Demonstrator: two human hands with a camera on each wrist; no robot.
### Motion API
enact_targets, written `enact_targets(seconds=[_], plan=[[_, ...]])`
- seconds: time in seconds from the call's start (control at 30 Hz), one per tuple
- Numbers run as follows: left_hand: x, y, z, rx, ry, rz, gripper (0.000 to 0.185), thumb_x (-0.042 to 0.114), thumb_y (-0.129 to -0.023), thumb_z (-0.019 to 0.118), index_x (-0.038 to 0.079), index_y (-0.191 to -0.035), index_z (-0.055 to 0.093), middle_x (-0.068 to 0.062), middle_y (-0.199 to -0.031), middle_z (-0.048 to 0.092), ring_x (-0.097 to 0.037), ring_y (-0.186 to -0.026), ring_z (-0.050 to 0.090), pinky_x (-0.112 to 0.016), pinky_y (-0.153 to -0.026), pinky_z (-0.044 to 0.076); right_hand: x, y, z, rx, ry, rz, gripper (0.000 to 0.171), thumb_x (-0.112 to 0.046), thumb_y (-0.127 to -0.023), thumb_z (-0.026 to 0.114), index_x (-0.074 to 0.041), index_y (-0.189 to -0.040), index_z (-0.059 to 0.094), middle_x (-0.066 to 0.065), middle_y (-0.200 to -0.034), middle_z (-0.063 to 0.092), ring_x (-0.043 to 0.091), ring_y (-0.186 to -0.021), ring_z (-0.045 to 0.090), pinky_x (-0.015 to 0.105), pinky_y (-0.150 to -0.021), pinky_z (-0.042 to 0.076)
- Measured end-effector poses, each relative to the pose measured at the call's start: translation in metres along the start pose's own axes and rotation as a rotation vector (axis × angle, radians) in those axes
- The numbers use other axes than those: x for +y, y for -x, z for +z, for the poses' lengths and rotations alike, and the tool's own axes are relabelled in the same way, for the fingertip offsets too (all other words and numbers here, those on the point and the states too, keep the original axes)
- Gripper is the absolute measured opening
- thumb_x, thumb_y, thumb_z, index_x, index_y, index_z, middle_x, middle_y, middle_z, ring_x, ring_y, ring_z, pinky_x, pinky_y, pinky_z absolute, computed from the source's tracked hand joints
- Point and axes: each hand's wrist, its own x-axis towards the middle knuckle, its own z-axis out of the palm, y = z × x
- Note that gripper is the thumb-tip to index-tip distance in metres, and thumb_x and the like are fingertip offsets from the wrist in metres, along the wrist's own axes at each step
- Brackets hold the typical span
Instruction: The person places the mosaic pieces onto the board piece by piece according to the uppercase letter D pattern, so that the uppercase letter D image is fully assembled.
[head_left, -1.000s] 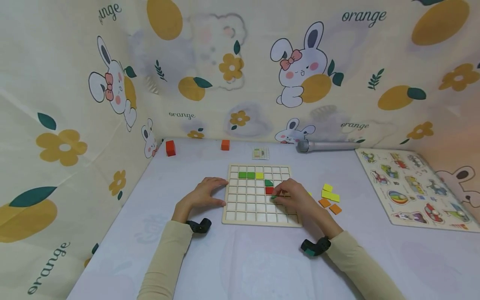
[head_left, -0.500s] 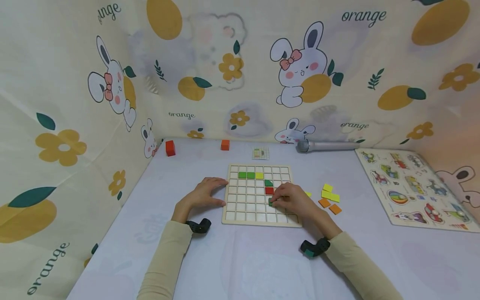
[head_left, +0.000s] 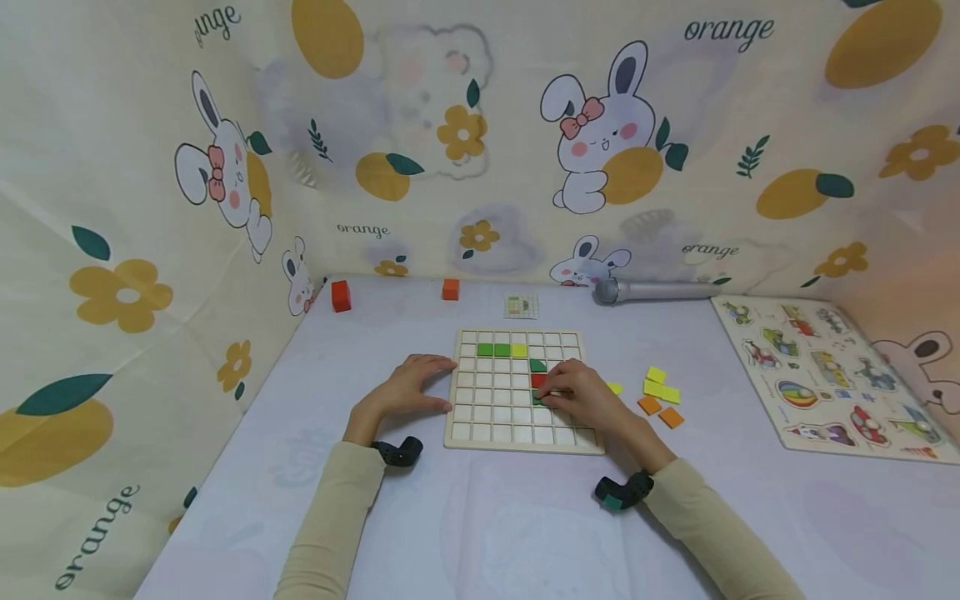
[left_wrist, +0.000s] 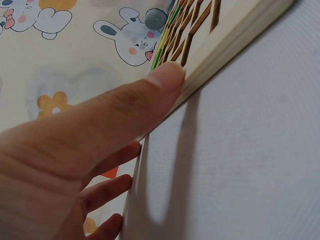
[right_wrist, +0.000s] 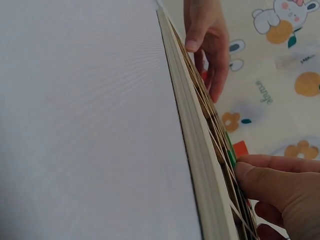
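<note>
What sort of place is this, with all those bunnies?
Probably a play or activity corner: a bunny-print backdrop stands behind a pale tabletop holding a grid board, colored tiles and a picture board.

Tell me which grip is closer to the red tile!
Right: the right grip is just beside the red tile, to its right; the left grip is farther, at the left edge of the board.

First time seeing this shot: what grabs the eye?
Probably the loud backdrop first, its large printed rabbit hugging an orange behind the table. Then the pale grid board at center: the left hand touches its left edge, while the right hand pinches a green tile just below a red one. The busy picture board at far right likely comes next.
</note>
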Motion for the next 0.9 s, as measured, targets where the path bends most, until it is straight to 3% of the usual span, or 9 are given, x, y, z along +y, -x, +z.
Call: enact_targets(seconds=[0.23,0.5,0.9], plan=[[-0.001,0.0,0.0,-0.001,0.015,-0.003,0.072,0.042,-0.076,0.075,0.018,-0.138,0.046,-0.005,-0.144,0.04,-0.028,-0.135,0.027,-0.05,-0.109,0.024,-0.001,-0.001,0.001,-0.001,-0.013,0.026,0.012,-0.009,-0.079,0.074,-0.016,-0.089,0.074,-0.004,-0.094,0.062,0.014,-0.093,0.051,0.031,-0.076,0.047],[-0.001,-0.001,0.001,-0.001,0.006,-0.009,0.072,0.042,-0.076,0.074,0.019,-0.138,0.046,-0.005,-0.144,0.041,-0.028,-0.135,0.027,-0.052,-0.109,0.023,-0.001,0.003,-0.009,-0.006,-0.006,0.11,0.014,-0.012,-0.082,0.072,-0.017,-0.095,0.072,-0.004,-0.099,0.061,0.016,-0.099,0.052,0.039,-0.087,0.047],[-0.001,-0.002,0.001,0.003,-0.016,0.013,0.073,0.043,-0.076,0.074,0.017,-0.138,0.046,-0.006,-0.143,0.042,-0.028,-0.134,0.028,-0.051,-0.109,0.025,0.015,0.032,-0.045,0.072,0.037,0.201,0.016,-0.005,-0.083,0.069,-0.009,-0.099,0.07,0.002,-0.1,0.063,0.018,-0.091,0.055,0.039,-0.077,0.051]])
